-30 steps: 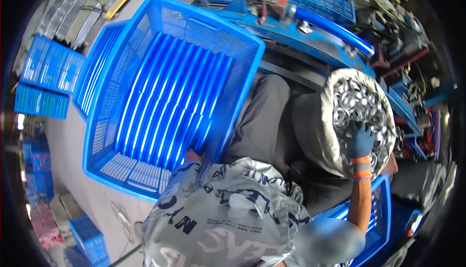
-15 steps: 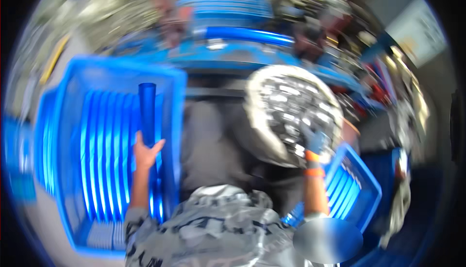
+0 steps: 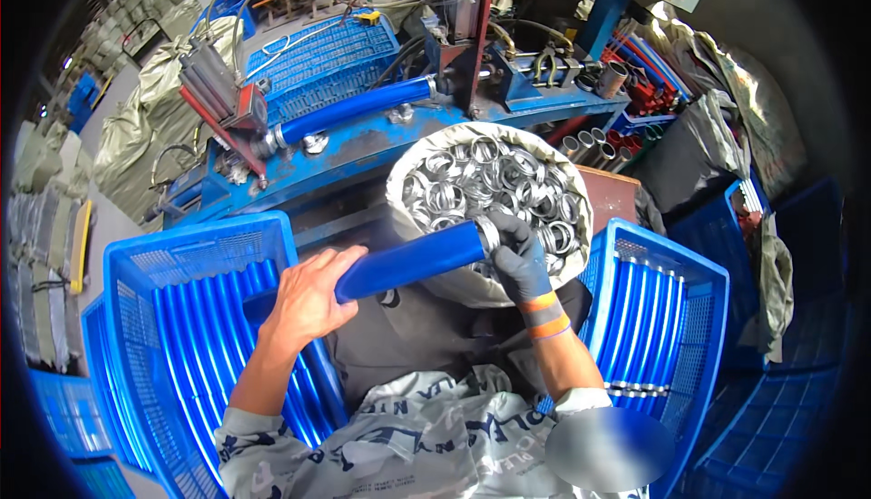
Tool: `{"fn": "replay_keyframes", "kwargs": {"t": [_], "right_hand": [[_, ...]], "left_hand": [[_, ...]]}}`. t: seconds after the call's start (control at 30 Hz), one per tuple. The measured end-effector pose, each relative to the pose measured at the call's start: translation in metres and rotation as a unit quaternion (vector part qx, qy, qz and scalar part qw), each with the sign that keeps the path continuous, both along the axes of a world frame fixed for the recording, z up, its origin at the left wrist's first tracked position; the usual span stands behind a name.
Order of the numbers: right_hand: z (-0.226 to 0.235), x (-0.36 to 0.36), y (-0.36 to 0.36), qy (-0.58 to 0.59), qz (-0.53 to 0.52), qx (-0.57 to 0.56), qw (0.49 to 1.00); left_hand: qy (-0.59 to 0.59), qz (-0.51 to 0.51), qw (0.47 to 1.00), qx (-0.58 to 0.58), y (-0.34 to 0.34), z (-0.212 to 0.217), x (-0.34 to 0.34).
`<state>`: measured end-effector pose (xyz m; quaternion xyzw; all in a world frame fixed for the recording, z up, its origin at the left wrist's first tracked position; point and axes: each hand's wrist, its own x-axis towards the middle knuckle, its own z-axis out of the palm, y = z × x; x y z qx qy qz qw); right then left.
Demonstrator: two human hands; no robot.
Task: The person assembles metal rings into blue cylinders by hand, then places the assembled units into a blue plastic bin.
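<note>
A blue tube (image 3: 417, 263) is grasped by the left grip (image 3: 313, 295), a bare hand with its fingers laid over the top and its thumb on the near side; by the right grip (image 3: 519, 259), gloved in grey with an orange cuff, a silver ring (image 3: 490, 232) is pinched at the tube's right end. The tube is held aslant above the lap, its right end raised over the near rim of a pale cloth-sided container (image 3: 396, 192) in which loose rings (image 3: 517, 172) are heaped. The step in hand is judged to be the fitting of the ring to that end; whether it is fully seated cannot be told, being partly hidden by the glove. For the next move, a steady left hold and a square, even push on the ring seem called for, since a tilted ring could jam. To the left, more blue tubes are stacked in a blue crate (image 3: 195, 233); to the right, tubes with silvery bands at their near ends are laid in another crate (image 3: 717, 272). On the far side, a further tube (image 3: 358, 109) is held lengthwise between fixtures on a blue metal desk (image 3: 358, 147).
</note>
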<state>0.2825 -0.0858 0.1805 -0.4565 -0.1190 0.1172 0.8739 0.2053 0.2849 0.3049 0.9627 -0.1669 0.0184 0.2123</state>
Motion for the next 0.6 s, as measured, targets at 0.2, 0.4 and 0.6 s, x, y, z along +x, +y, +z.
{"fn": "replay_keyframes", "kwargs": {"t": [0.2,0.4,0.6], "right_hand": [[0.021,0.0,-0.007,-0.052,-0.049,-0.145,0.987],[0.042,-0.004,-0.018,-0.124,-0.003,-0.203,0.971],[0.03,-0.015,-0.005,-0.053,0.014,-0.093,0.994]], "left_hand": [[-0.007,0.023,0.998,-0.064,0.007,-0.008,-0.005],[-0.006,0.017,1.0,-0.021,0.0,0.011,-0.002],[-0.02,-0.007,1.0,0.01,-0.004,0.01,-0.006]]}}
